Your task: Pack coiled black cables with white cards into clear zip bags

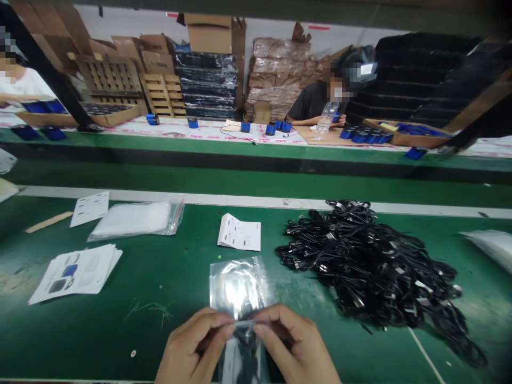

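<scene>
My left hand (196, 344) and my right hand (294, 344) meet at the bottom centre of the green table. Both pinch the near end of a clear zip bag (239, 290), thumbs and forefingers pressed on its edge. A dark coiled cable shows inside the bag between my fingers. The bag's far end lies flat on the table, pointing away from me. A big heap of black cables (372, 261) lies just to the right of my right hand.
A folded white leaflet (239, 233) lies beyond the bag. A stack of printed sheets (78, 272) and a pack of clear zip bags (138, 218) sit at left. Across the green belt (256, 178) a person (316, 98) sits among blue parts and cartons.
</scene>
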A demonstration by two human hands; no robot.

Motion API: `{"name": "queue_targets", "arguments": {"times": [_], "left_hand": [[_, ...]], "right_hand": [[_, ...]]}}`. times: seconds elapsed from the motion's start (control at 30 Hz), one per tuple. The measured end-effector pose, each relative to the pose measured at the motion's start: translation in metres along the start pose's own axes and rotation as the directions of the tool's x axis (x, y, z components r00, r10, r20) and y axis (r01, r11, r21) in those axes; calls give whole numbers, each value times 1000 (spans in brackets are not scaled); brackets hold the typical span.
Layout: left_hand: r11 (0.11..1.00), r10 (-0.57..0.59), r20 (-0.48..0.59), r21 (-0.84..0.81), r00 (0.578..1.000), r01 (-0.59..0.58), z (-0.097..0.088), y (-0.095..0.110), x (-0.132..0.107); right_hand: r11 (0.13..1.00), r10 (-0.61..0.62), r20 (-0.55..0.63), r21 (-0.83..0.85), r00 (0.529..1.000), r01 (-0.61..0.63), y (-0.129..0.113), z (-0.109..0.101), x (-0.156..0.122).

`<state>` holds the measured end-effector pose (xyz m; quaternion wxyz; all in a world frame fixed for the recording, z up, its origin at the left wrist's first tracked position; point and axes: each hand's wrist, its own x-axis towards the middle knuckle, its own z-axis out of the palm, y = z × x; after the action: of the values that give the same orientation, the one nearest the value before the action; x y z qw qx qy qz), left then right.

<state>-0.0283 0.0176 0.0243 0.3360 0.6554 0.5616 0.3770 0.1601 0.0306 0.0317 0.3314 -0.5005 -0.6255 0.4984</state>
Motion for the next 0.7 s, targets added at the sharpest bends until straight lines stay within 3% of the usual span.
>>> {"name": "queue_targets", "arguments": {"times": [0.1, 0.3, 0.47, 0.7], "left_hand": [[999, 28, 1, 43, 1000, -28, -6, -2, -1], [995, 44, 156, 76, 987, -57, -10, -4, 0], [975, 163, 167, 121, 972, -184, -11, -3, -1], [969, 186, 181, 129, 966, -211, -12, 2, 1]], "right_hand": [[993, -59, -12, -99, 998, 58, 3, -3, -1], [977, -151, -7, -151, 989, 148, 5, -1, -2], [971, -179, 10, -158, 984, 178, 3, -3, -3], [944, -315, 16, -97, 949, 315, 3, -1, 1]]}}
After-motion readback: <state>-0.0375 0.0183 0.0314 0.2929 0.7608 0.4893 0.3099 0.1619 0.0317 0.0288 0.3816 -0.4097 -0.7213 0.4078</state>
